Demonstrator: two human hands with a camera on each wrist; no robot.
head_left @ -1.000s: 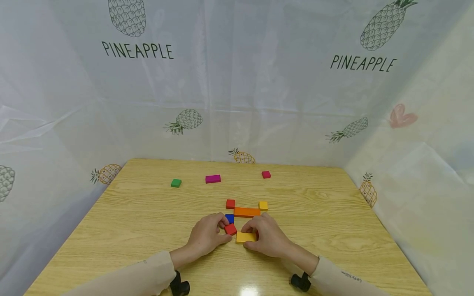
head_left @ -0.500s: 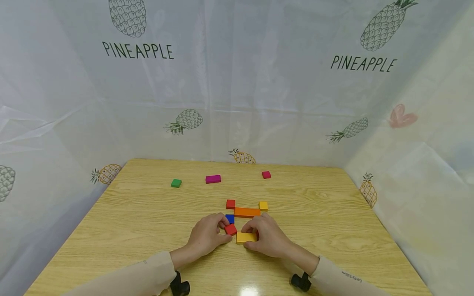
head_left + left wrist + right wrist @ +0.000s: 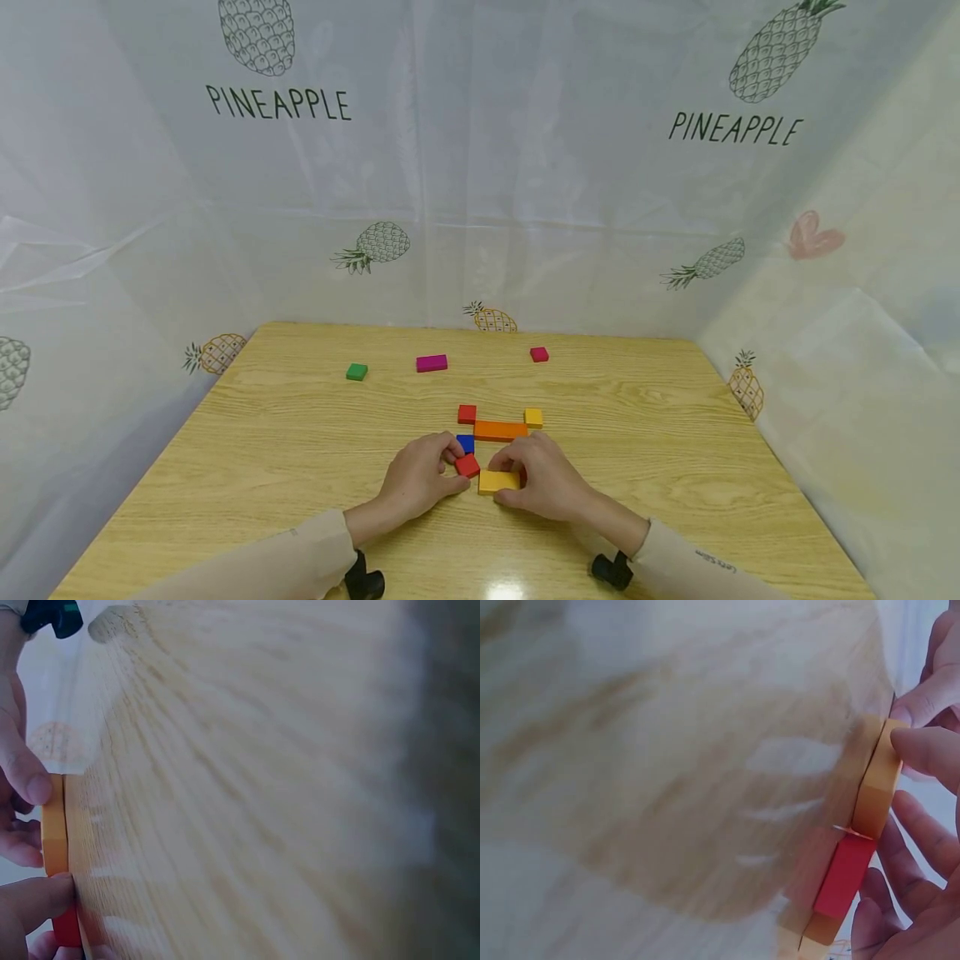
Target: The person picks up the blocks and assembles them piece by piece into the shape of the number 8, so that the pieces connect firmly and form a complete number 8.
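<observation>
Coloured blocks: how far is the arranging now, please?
Seemingly placed: orange bar, rear red block, blue block, yellow square, clustered. In hand: left hand pinches the angled red block, right hand the yellow rectangle. Possibly left: green block, magenta bar, crimson block, lying apart behind.

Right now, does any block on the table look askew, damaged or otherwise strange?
Yes, one: the red block in the left hand sits turned, so its edges do not line up with the blue block behind it or the long yellow block beside it. I see no damage.
</observation>
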